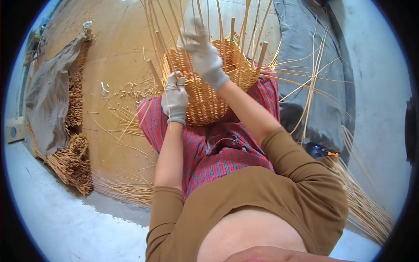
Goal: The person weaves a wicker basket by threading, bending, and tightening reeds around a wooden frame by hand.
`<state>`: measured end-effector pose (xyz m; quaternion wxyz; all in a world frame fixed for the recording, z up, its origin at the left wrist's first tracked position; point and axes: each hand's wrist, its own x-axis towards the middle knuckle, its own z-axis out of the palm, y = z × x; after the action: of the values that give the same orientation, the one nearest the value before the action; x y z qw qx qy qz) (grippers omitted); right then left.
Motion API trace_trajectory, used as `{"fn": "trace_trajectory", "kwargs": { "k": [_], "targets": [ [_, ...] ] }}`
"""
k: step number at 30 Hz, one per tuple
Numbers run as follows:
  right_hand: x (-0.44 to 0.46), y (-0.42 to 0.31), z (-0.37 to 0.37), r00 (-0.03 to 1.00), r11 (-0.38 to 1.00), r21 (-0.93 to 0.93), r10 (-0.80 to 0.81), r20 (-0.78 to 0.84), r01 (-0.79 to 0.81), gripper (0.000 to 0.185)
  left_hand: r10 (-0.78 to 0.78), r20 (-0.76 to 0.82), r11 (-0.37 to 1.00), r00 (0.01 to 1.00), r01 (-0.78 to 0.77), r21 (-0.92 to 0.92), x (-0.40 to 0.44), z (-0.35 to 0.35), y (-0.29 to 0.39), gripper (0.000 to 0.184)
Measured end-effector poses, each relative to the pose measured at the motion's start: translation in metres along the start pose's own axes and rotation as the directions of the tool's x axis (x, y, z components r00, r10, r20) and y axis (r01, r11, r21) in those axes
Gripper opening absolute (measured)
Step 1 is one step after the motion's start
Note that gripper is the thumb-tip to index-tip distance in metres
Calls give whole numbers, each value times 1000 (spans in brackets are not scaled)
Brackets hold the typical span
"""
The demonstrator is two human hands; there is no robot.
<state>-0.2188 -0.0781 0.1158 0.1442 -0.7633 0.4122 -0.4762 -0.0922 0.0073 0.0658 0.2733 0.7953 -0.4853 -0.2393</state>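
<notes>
A half-woven wicker basket (205,102) rests on my lap, with wooden stakes and long upright canes (220,22) rising from its rim. My left hand (175,102), in a pale work glove, is at the near left of the rim, its fingers closed on the basket's edge beside a stake. My right hand (203,54), gloved too, is raised over the basket among the upright canes. Motion smears its fingers, so whether they hold a cane is unclear. The basket's inside is partly hidden behind my right hand.
Bundled short sticks (75,98) lie at the left, partly under a grey cloth (52,96). Loose canes (312,83) cross the dark cloth on the right, near an orange-tipped tool (332,153). A long cane bundle (362,201) lies at the lower right. Scraps (135,91) litter the board.
</notes>
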Motion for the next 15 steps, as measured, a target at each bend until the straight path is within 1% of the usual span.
{"fn": "trace_trajectory", "kwargs": {
  "k": [1, 2, 3, 4, 5, 6, 7, 8, 9, 10, 11, 12, 13, 14, 15],
  "targets": [
    [-18, 15, -10, 969, 977, 170, -88, -232, 129, 31, 95, -79, 966, 992, -111, -233, 6, 19, -20, 34],
    [-52, 31, -22, 963, 964, 252, 147, -227, -88, 27, 88, -87, 959, 992, -108, -262, 2, 21, -13, 34],
    [-90, 47, -31, 907, 899, 329, 367, -208, -288, 22, 253, -309, 945, 917, -303, -125, -4, 17, -3, 41],
    [-117, 57, -33, 775, 534, 755, 630, -54, -381, 13, 411, -494, 894, 766, -445, 53, -9, 16, 7, 50],
    [-114, 61, -41, 830, 721, 595, 536, -155, -355, 16, 620, -291, 780, 728, -533, 330, -16, 15, 6, 72],
    [-120, 60, -46, 871, 856, 404, 436, -226, -324, 19, 610, -281, 788, 741, -531, 312, -25, 24, 12, 72],
    [-94, 44, -56, 950, 981, 108, 181, -253, -158, 31, 611, -92, 772, 786, -568, 285, -36, 31, 23, 77],
    [-56, 32, -61, 976, 982, -184, -85, -200, 48, 43, 601, 96, 755, 794, -603, 258, -44, 38, 32, 82],
    [-39, 39, -51, 977, 982, -182, -79, -199, 42, 43, 528, 49, 821, 848, -525, 224, -47, 52, 33, 83],
    [-22, 45, -39, 977, 994, 99, 54, -204, -34, 43, 525, 49, 823, 849, -522, 224, -45, 54, 36, 83],
    [-15, 47, -34, 969, 922, 370, 182, -168, -110, 43, 500, 71, 822, 863, -499, 276, -44, 56, 39, 83],
    [-27, 47, -54, 964, 921, 349, 230, -135, -171, 50, 475, 93, 816, 875, -477, 325, -43, 57, 40, 83],
    [-42, 49, -84, 960, 921, 322, 263, -101, -218, 57, 441, 135, 786, 887, -454, 420, -42, 57, 44, 84],
    [-69, 67, -97, 928, 876, 416, 337, -162, -246, 51, 438, 119, 797, 891, -446, 408, -40, 57, 47, 84],
    [-110, 93, -106, 883, 820, 508, 417, -215, -264, 45, 426, 163, 773, 890, -452, 445, -40, 57, 49, 83]
  ]
}}
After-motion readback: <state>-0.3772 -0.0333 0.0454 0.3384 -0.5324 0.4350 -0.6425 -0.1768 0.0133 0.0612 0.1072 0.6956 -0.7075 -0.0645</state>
